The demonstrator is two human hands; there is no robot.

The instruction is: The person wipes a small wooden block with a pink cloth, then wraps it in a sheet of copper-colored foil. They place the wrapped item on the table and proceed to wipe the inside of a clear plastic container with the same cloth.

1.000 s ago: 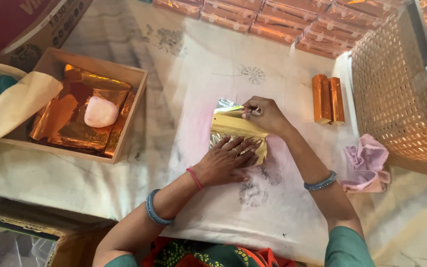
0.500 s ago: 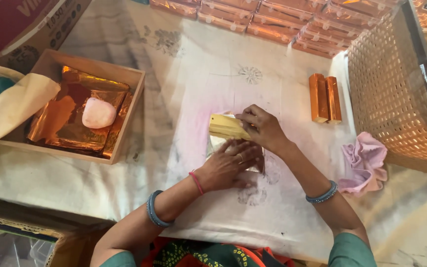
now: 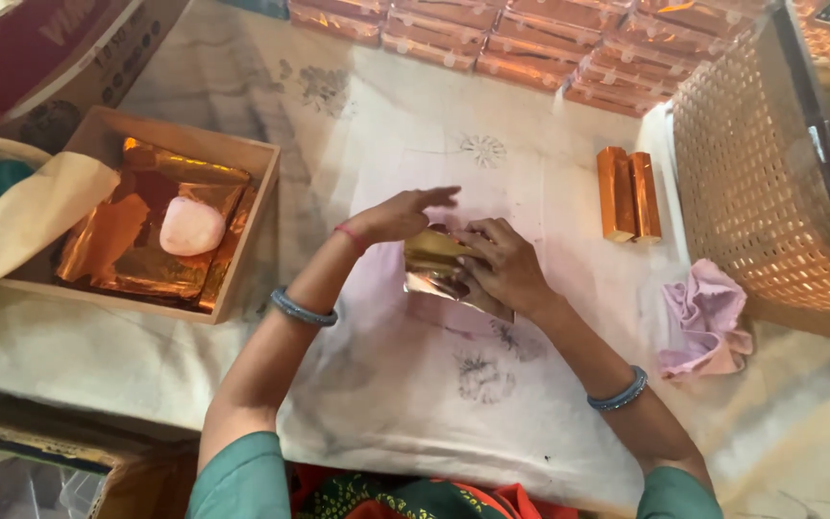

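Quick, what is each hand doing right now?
Left hand: open, fingers spread flat above the gold foil packet.
Right hand: curled on the packet, pressing it onto the cloth.

two bare forearms emerging from short teal-green sleeves. left hand (image 3: 401, 213): thin pink-red thread at the wrist, grey-blue bangle further up the forearm. right hand (image 3: 506, 269): matching grey-blue bangle on the forearm. near edge: garment in green, red and orange print.
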